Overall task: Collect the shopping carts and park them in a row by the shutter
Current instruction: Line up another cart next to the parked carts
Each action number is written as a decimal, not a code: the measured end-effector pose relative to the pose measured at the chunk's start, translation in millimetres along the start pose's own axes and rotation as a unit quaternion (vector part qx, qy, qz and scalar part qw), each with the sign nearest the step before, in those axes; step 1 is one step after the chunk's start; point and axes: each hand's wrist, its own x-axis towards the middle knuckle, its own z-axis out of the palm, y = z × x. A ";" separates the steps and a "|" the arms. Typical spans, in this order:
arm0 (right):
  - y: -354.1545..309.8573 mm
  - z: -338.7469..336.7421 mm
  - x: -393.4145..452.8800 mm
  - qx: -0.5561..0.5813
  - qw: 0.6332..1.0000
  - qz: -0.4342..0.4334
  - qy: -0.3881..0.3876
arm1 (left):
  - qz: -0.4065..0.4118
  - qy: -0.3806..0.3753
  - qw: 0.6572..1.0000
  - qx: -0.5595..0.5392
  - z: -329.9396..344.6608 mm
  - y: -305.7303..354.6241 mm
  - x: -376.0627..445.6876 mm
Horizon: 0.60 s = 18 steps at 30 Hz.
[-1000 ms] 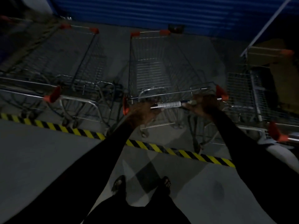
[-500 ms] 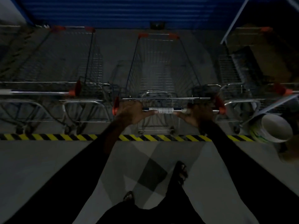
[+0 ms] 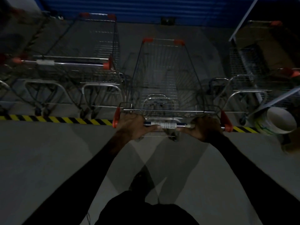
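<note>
**Gripping the cart handle, nose toward the shutter**

Holding the bar with both hands: my left hand (image 3: 131,127) is curled round the handle (image 3: 167,125) of the middle cart (image 3: 164,78) near its red left end cap, and my right hand (image 3: 205,128) grips the same bar near the right cap. A white label sits on the bar between them. Dark sleeves run back from both wrists to the bottom corners of the view.

The cart's wire basket points straight ahead at the blue shutter (image 3: 138,7), which spans the top of the view. The handle hangs roughly over a black-and-yellow striped floor tape (image 3: 56,119) that crosses the grey concrete floor (image 3: 48,159) from side to side; the basket lies beyond it.

The light is very low. I cannot make out this cart's wheels clearly. One foot shows dimly below the handle, blurred.

To the left stands another cart (image 3: 90,51), parked beyond the tape, facing the shutter, just beside mine; more wire frames run off the left edge and I cannot separate them. To the right is a further cart (image 3: 246,75), cut off by the edge, with brownish shapes in it that I cannot identify. A white bucket (image 3: 279,122) sits at the right, near the tape's end, with a pale pole (image 3: 243,18) slanting up from the right cart.
</note>
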 end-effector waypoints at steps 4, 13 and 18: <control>-23.3 2.3 -57.3 0.064 0.997 0.006 -0.030 | -0.018 -0.014 1.000 0.020 11.8 0.1 -65.3; -65.9 5.6 -205.6 0.077 0.996 -0.007 -0.046 | -0.054 -0.102 0.988 0.102 36.7 28.1 -211.6; -83.6 -1.2 -255.7 0.102 0.994 0.005 -0.028 | -0.038 -0.091 0.990 0.096 58.9 29.1 -249.8</control>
